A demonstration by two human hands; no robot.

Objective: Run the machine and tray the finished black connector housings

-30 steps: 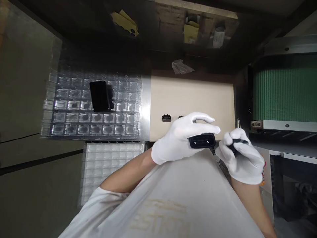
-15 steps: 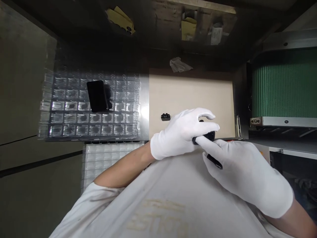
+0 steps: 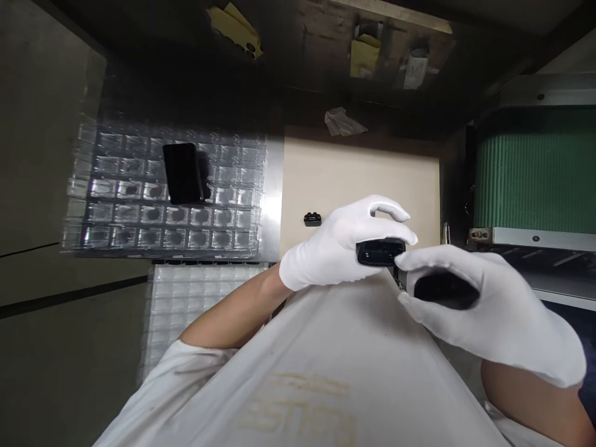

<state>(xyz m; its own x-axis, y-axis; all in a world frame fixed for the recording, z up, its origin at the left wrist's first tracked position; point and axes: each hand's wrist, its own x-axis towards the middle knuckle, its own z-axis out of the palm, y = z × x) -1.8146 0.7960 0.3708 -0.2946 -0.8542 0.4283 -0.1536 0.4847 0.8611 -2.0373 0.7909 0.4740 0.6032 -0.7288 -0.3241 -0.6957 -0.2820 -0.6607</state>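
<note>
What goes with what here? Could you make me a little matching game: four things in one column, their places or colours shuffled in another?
Things
1. Shiny black piece
2. Crumpled scrap
3. Belt
4. Clear trays

Places or colours
A. Green
B. Left of the board
C. In the left hand
D. At the board's far edge

Pairs: 1-C; 2-D; 3-A; 4-B

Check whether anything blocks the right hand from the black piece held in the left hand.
Nothing visible: a fingertip of the right hand is right at the end of the black piece in the left hand; whether they touch is unclear. The dark object in the right hand lies off that path.
</note>
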